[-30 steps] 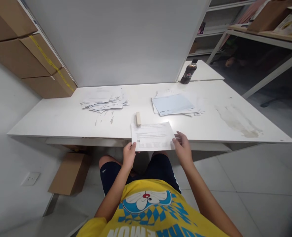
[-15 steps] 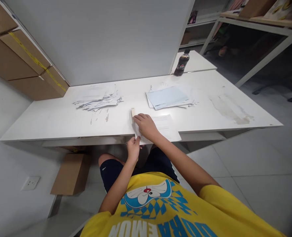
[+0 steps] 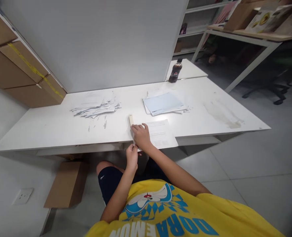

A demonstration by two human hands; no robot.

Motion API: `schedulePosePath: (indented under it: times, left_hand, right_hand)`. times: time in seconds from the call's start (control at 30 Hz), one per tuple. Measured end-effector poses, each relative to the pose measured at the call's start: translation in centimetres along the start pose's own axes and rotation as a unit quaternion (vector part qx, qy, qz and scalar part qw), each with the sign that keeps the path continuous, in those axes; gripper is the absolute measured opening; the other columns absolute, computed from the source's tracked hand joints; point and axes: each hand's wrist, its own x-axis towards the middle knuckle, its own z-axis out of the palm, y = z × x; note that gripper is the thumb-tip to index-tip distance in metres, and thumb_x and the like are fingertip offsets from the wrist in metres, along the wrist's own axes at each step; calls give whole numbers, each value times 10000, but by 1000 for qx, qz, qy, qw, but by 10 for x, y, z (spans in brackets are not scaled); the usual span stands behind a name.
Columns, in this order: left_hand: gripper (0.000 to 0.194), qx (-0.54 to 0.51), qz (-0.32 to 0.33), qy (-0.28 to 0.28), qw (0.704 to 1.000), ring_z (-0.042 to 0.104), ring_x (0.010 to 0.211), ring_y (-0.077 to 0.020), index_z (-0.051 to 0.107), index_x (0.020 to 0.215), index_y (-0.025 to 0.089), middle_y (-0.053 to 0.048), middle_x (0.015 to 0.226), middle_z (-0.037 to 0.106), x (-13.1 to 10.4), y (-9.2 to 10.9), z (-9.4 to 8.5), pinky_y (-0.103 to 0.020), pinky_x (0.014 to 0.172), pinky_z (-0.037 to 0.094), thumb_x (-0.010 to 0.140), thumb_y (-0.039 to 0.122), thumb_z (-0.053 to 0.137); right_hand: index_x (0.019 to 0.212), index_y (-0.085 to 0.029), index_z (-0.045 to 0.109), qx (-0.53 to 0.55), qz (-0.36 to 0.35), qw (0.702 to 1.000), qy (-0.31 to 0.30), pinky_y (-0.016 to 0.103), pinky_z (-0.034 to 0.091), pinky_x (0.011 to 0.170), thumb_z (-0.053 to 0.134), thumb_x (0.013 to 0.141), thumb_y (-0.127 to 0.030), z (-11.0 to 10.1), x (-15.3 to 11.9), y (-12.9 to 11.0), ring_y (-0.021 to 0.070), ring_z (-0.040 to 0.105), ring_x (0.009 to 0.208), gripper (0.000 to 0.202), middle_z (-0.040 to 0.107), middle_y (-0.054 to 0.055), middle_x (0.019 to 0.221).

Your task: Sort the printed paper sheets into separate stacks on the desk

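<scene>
A printed sheet of paper point(image 3: 160, 133) lies at the table's front edge, its near side sticking out past it. My right hand point(image 3: 141, 137) rests over the sheet's left part, fingers closed on a narrow cream-coloured bar point(image 3: 131, 119) whose far end shows beyond the fingertips. Just below it, at the table edge, my left hand point(image 3: 131, 155) pinches the sheet's near left corner. Its fingertips almost meet the right hand. Most of the bar and the pinched corner are hidden by my hands.
A heap of torn paper strips point(image 3: 96, 108) lies left on the white table point(image 3: 49, 131). Behind the sheet is a stack of papers topped by a light blue folder point(image 3: 164, 102). A cola bottle point(image 3: 175, 70) stands at the back; cardboard boxes point(image 3: 19, 75) are at left.
My left fingers have closed in tighter at the sheet's corner, nearer the right hand. The right hand stays on the bar. The whole view has shifted slightly.
</scene>
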Motion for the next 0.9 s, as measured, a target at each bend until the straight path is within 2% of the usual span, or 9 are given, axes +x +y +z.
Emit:
schedulePosePath:
  times: [0.13, 0.27, 0.33, 0.43, 0.5, 0.57, 0.73, 0.83, 0.9]
  left_hand:
    - [398, -4, 7, -7, 1000, 487, 493, -90, 530, 616, 163, 40, 566, 513, 0, 11, 3, -204, 442, 378, 615, 509, 726]
    - [403, -32, 10, -9, 999, 515, 512, -99, 584, 669, 146, 21, 611, 561, -6, 16, 1, -211, 460, 395, 616, 506, 755]
    - [422, -72, 17, 16, 997, 542, 533, -109, 618, 735, 140, 4, 653, 604, -10, 18, -4, -212, 474, 405, 622, 520, 764]
    - [449, -152, 44, 93, 983, 554, 539, -109, 637, 806, 141, -19, 710, 655, -13, 24, -12, -210, 477, 400, 611, 522, 774]
    - [437, -195, 50, 129, 971, 521, 498, -91, 628, 786, 139, -16, 696, 655, -15, 30, -15, -204, 459, 375, 584, 494, 786]
    - [409, -215, 52, 135, 966, 507, 483, -85, 622, 773, 141, -15, 689, 654, -20, 35, -13, -202, 446, 353, 583, 465, 781]
    - [356, -207, 78, 41, 974, 504, 467, -111, 614, 728, 167, -8, 591, 609, -54, 41, -3, -233, 457, 382, 699, 510, 707]
    - [411, -202, 170, -56, 963, 508, 474, -140, 610, 649, 184, -10, 488, 519, -76, 49, -6, -265, 486, 420, 816, 560, 597]
    - [407, -194, 242, -84, 947, 514, 489, -147, 635, 653, 187, -21, 484, 511, -84, 56, -10, -269, 497, 425, 867, 525, 557]
  right_hand:
    - [1085, -184, 655, 8, -13, 1000, 1, 487, 257, 1124, 455, 856, -44, -3, 9, -1, 257, 587, 1041, 335, 684, 99, 1169]
    - [1196, -191, 641, 55, -34, 997, 39, 585, 189, 1170, 450, 873, -87, -23, 3, 4, 288, 567, 1168, 389, 686, 97, 1226]
    - [1294, -217, 600, 98, -60, 992, 55, 618, 172, 1179, 439, 911, -142, -38, -14, 9, 289, 538, 1247, 422, 674, 91, 1267]
    - [1405, -273, 514, 163, -136, 977, -9, 570, 261, 1180, 451, 920, -178, -52, -50, 20, 245, 514, 1312, 498, 614, 66, 1368]
    - [1455, -271, 455, 176, -165, 969, -58, 550, 299, 1173, 436, 884, -111, -52, -72, 25, 227, 472, 1361, 593, 535, 66, 1455]
    - [1469, -246, 437, 173, -156, 971, -61, 573, 303, 1167, 391, 835, -37, -49, -87, 29, 229, 456, 1378, 670, 503, 80, 1481]
    - [1344, -372, 576, 187, -111, 976, 35, 530, 468, 1054, 346, 826, -67, -61, -88, 40, 227, 626, 1178, 644, 668, 17, 1285]
    - [1199, -382, 680, 168, -85, 972, 137, 538, 524, 930, 413, 813, -117, -88, -78, 59, 276, 674, 1022, 538, 737, 14, 1112]
    - [1145, -341, 708, 141, -24, 959, 243, 577, 477, 970, 437, 803, -145, -102, -69, 78, 298, 654, 1052, 478, 737, 32, 1083]
